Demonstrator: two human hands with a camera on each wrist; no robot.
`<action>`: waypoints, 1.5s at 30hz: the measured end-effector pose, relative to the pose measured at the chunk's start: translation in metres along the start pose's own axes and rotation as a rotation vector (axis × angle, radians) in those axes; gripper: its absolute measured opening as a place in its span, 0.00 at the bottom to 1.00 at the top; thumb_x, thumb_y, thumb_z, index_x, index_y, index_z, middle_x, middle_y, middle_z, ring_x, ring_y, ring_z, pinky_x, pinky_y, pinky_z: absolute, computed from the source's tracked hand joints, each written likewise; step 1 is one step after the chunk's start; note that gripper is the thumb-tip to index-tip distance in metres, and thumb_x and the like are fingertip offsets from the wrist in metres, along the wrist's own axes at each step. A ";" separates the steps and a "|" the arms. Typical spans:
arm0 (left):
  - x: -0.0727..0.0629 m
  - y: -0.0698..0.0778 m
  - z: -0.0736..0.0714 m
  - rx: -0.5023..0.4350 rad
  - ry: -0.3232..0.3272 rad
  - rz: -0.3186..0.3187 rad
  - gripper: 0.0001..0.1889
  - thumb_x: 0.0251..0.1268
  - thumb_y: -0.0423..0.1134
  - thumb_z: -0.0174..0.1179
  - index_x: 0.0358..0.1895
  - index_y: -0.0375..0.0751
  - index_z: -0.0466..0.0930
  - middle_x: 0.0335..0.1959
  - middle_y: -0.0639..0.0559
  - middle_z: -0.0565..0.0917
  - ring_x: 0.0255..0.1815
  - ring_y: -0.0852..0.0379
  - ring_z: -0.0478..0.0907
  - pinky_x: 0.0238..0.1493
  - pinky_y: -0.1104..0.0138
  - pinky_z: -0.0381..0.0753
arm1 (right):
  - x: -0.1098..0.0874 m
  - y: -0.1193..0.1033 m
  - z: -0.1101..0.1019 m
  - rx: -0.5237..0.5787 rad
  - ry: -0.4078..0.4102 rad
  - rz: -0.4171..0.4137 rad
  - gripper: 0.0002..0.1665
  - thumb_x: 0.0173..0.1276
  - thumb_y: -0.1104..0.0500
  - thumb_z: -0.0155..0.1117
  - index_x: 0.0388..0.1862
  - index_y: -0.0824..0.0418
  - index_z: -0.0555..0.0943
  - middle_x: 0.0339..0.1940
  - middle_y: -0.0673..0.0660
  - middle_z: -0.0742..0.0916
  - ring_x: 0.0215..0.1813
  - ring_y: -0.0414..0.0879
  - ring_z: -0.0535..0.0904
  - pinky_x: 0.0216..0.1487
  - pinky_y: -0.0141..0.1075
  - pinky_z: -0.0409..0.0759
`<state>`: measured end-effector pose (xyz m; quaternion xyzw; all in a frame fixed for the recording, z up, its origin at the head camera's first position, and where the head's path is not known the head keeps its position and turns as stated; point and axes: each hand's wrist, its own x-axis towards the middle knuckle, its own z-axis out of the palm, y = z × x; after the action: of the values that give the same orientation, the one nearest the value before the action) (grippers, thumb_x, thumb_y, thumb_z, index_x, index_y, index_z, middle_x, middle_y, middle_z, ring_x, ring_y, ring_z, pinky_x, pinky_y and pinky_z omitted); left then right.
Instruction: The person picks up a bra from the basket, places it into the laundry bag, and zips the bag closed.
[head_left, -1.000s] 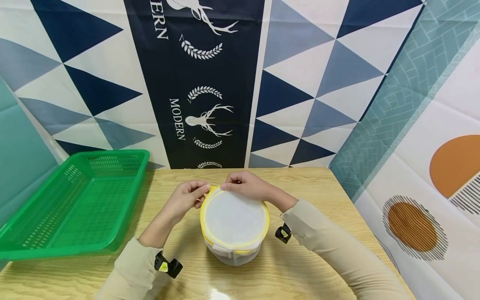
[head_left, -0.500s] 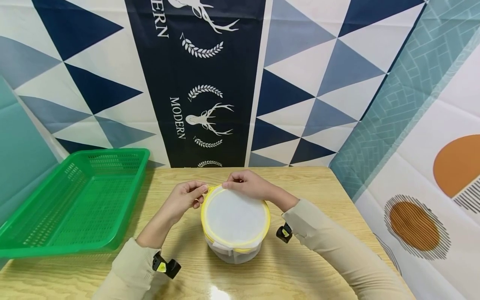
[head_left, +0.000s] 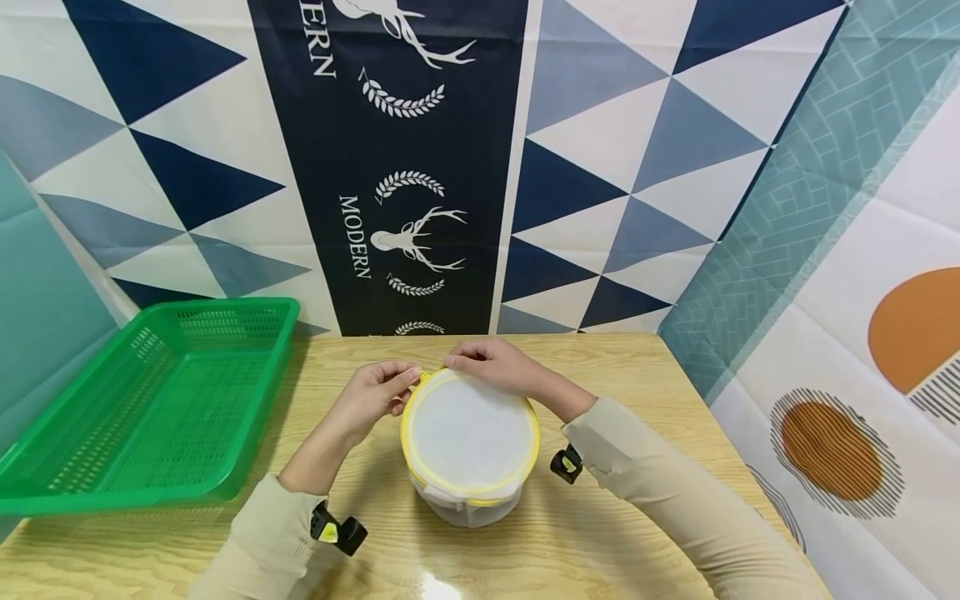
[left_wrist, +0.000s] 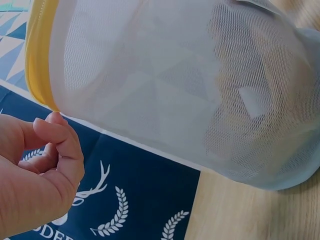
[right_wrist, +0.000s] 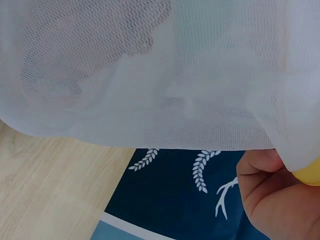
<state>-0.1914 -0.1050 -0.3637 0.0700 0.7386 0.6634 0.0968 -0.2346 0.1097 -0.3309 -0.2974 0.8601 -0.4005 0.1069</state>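
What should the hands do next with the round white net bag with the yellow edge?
Probably draw the right hand a little further along the yellow rim. Both hands meet at the far edge of the mesh bag, the left hand pinching beside the rim and the right pinching on it. That looks like a zipper being worked, though no pull tab can be seen.

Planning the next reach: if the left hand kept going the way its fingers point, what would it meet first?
Likely the yellow rim of the mesh bag: the left hand points right at it, fingertips already there.
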 end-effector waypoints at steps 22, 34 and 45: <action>0.001 -0.001 0.003 0.010 0.000 0.010 0.17 0.72 0.38 0.48 0.51 0.26 0.73 0.30 0.56 0.78 0.25 0.65 0.73 0.26 0.76 0.73 | 0.006 -0.003 0.003 -0.096 -0.144 -0.108 0.12 0.65 0.50 0.62 0.42 0.53 0.84 0.41 0.49 0.86 0.42 0.42 0.79 0.43 0.28 0.78; 0.000 -0.002 0.002 0.030 -0.009 0.021 0.18 0.72 0.39 0.48 0.52 0.25 0.73 0.30 0.57 0.79 0.24 0.65 0.72 0.26 0.76 0.73 | 0.005 0.002 0.004 -0.022 -0.140 -0.062 0.11 0.66 0.51 0.61 0.40 0.54 0.85 0.37 0.51 0.86 0.31 0.38 0.78 0.34 0.31 0.80; -0.001 -0.003 0.001 0.060 0.011 0.035 0.17 0.72 0.38 0.48 0.51 0.25 0.74 0.28 0.57 0.78 0.22 0.65 0.68 0.24 0.74 0.70 | 0.004 0.003 0.004 -0.007 -0.119 -0.078 0.12 0.67 0.53 0.61 0.42 0.56 0.86 0.36 0.52 0.87 0.30 0.37 0.78 0.32 0.31 0.80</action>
<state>-0.1907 -0.1047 -0.3667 0.0820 0.7574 0.6430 0.0790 -0.2375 0.1067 -0.3357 -0.3544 0.8413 -0.3830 0.1414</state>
